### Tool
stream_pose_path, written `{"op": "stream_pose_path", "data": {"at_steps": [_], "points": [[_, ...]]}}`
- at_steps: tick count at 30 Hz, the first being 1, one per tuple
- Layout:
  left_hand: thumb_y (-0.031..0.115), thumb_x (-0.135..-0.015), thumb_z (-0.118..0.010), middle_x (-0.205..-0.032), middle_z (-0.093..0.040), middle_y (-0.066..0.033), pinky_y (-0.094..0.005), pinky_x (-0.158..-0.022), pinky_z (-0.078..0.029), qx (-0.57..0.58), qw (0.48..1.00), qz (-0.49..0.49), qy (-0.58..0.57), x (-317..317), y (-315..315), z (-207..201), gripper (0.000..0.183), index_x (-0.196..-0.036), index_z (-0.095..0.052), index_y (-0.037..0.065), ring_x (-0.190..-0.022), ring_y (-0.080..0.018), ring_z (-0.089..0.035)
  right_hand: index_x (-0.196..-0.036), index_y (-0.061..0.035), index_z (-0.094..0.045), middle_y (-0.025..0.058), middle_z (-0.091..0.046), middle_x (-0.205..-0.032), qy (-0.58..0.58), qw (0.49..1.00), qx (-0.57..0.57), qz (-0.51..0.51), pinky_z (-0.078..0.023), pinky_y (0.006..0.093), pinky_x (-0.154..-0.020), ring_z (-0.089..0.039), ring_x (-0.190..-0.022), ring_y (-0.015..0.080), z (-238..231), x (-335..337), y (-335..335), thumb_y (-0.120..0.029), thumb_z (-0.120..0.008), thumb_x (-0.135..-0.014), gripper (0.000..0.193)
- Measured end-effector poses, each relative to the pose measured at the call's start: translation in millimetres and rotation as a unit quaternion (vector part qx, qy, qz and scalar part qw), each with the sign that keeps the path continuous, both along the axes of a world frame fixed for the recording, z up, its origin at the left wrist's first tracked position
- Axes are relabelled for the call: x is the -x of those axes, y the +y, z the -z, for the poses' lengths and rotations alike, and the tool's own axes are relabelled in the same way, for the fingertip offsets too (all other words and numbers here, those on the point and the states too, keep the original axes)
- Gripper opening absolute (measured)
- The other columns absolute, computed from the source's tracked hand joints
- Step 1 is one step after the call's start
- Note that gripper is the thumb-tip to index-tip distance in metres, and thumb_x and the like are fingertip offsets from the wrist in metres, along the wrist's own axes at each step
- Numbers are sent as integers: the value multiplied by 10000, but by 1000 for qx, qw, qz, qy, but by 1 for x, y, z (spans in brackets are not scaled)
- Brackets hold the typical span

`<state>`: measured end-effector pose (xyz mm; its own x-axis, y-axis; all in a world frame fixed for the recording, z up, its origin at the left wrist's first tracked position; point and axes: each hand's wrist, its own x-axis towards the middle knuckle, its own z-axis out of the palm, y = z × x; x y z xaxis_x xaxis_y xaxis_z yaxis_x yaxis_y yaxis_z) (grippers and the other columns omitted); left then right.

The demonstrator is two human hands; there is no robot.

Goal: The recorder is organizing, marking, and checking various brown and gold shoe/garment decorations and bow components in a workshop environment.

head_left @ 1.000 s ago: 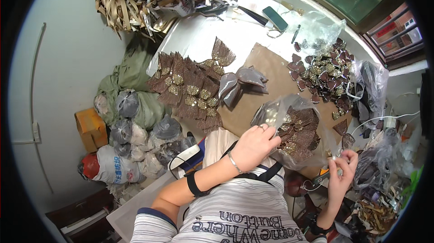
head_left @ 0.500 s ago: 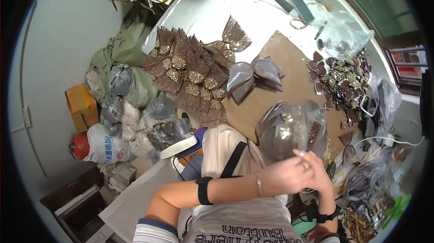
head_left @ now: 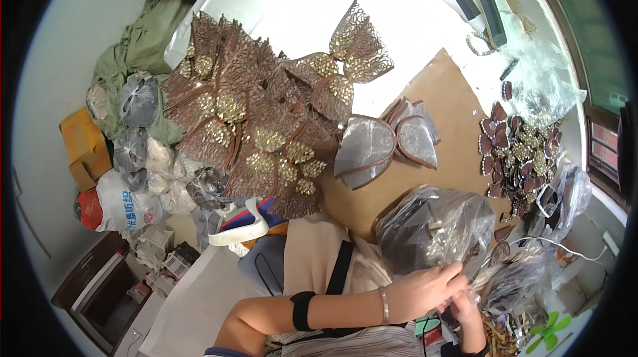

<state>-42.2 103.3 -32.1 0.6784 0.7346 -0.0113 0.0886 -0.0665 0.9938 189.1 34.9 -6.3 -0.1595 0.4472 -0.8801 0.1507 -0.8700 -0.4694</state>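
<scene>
Plastic bag [head_left: 432, 227], filled: just beyond the fingers. Left hand [head_left: 428, 292]: fingers pinching the bag's near edge. Right hand [head_left: 466, 310]: close beside, partly hidden; finger closure cannot be told. Handling: probably light, soft, slippery, contents perhaps crushable; best gripped at that edge.

Your clear plastic bag [head_left: 432, 224] bulges, wrinkled and glossy, dark, glinting contents dimly visible; it sits just beyond your left hand [head_left: 422, 294] and right hand [head_left: 463, 305]; its narrowed end meets them.
</scene>
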Motion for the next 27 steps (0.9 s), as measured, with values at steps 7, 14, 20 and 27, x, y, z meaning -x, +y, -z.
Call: {"op": "stream_pose_path", "data": {"at_steps": [7,14,20,27], "points": [[108,-771,-623,-944,-480,-104,-282,-657,-502,80,997,5,16,6,12,15,416,-1172,-522,66,-833,-231,-597,-1055,65,-558,139,-648,-898,-32,997,3,-74,-481,310,-748,-618,-807,189,-14,25,35,-401,-453,-958,487],[80,-759,-581,-920,-493,-105,-328,-625,-495,-16,1000,0,-9,7,7,5,300,-1038,-544,-24,-685,-219,-591,-924,47,-630,94,-650,-867,-14,992,6,-122,-474,284,-744,-604,-800,156,-10,3,44,-372,-548,-933,428],[162,-796,-614,-1048,-508,-137,-373,-796,-463,92,974,14,-209,-4,18,-6,336,-1056,-535,-35,-932,-273,-557,-785,-2,-669,67,-641,-723,-56,976,-43,-205,-472,275,-637,-605,-697,159,-8,-19,35,-26,-681,-700,88],[432,-901,-491,-928,-627,-170,-407,-882,-401,51,998,21,21,-49,16,19,453,-1052,-608,21,-732,-345,-611,-716,-30,-608,80,-582,-685,-171,845,-404,-306,-419,329,-535,-540,-621,219,-22,11,39,27,-676,-570,171]]}}
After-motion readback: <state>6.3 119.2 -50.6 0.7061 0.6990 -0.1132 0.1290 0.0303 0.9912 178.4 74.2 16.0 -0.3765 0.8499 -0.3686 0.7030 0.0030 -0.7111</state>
